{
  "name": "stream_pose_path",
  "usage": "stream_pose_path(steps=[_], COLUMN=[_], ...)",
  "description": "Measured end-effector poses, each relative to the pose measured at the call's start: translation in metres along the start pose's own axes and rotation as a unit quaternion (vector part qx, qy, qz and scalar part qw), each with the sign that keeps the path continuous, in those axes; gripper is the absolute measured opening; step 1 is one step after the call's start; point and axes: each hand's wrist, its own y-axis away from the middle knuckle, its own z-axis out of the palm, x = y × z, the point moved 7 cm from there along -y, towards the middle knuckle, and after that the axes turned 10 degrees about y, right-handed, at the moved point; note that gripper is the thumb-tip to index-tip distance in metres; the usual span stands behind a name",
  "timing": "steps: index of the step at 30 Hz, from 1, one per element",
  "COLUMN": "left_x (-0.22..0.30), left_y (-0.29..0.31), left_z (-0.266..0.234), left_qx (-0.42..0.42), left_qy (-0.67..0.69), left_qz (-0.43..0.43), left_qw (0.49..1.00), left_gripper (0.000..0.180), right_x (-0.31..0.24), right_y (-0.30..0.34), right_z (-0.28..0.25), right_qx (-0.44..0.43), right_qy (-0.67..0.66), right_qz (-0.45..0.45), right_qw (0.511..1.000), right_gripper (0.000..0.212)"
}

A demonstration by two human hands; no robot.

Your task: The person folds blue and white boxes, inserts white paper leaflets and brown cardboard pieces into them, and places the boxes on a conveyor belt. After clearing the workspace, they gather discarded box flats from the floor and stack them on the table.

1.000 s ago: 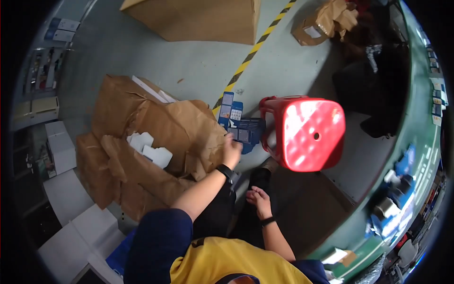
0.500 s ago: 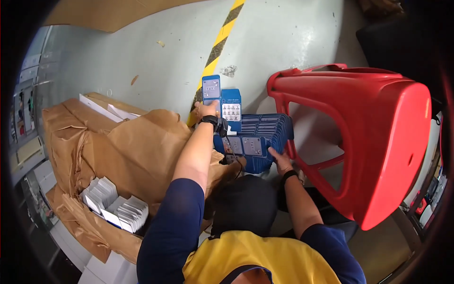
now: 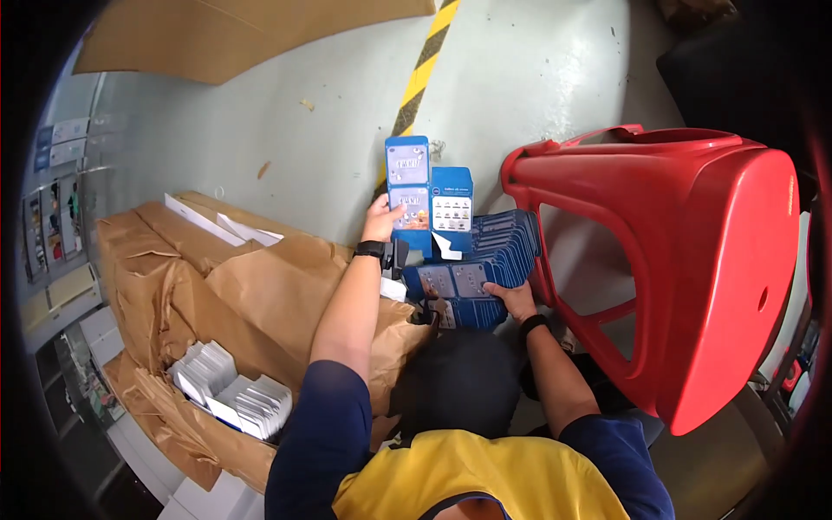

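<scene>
My left hand (image 3: 381,218) grips an unfolded blue printed carton (image 3: 451,208) by its left edge, thumb on the printed face. The carton is flat and lifted, with a small white flap at its lower end. My right hand (image 3: 513,299) is closed on the near right side of a stack of similar blue flat cartons (image 3: 498,247). The stack's pieces fan out in overlapping rows, close to the legs of a red plastic stool. The fingertips of my right hand are hidden behind the cartons.
The red stool (image 3: 737,286) lies on its side at the right. Crumpled brown paper (image 3: 251,299) covers the left, with white flat pieces (image 3: 251,406) standing in rows there. Yellow-and-black tape (image 3: 423,74) runs along the grey floor. A cardboard sheet (image 3: 225,35) lies at the far left.
My left hand has raised the blue carton away from the stack, so more of its printed panels show. My right hand stays on the stack. The whole view has shifted slightly.
</scene>
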Motion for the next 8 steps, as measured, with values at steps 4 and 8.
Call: stream_pose_path(steps=[4, 8], left_x=[0.116, 0.249], left_y=[0.03, 0.109], left_z=[0.037, 0.112], left_qx=[0.009, -0.015], left_qy=[-0.073, -0.116], left_qz=[0.103, 0.223], left_qw=[0.992, 0.968], left_gripper=[0.027, 0.029], right_x=[-0.063, -0.157], right_y=[0.031, 0.08], right_z=[0.016, 0.024], right_qx=[-0.066, -0.058], right_qy=[-0.003, 0.1], right_qz=[-0.01, -0.038], right_qw=[0.998, 0.993], right_gripper=[0.051, 0.037])
